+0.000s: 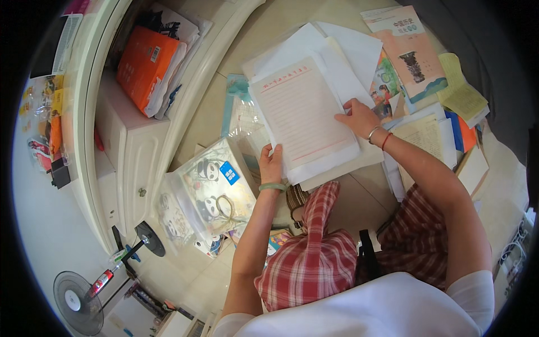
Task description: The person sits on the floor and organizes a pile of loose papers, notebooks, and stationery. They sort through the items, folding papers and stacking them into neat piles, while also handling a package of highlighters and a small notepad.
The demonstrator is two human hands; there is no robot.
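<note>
A sheaf of lined letter paper [303,115] with a red heading and red rule lies in front of me, on top of other white sheets. My left hand [270,163] grips its lower left edge, the fingertips at the paper's border; a green bangle circles that wrist. On the opposite side my right hand [358,121] holds the right edge, its thumb over the top sheet and its other fingers partly hidden. Larger white sheets [353,50] spread out behind the sheaf. Just left of the sheaf is a clear plastic sleeve with a teal edge [237,87].
Textbooks [412,56], yellow paper [461,90] and handwritten sheets [424,140] crowd the right. A panda-patterned box [216,180] stands by my left forearm. Beyond it is a white cabinet [140,146] with an orange packet [147,67]. A fan [76,300] stands lower left.
</note>
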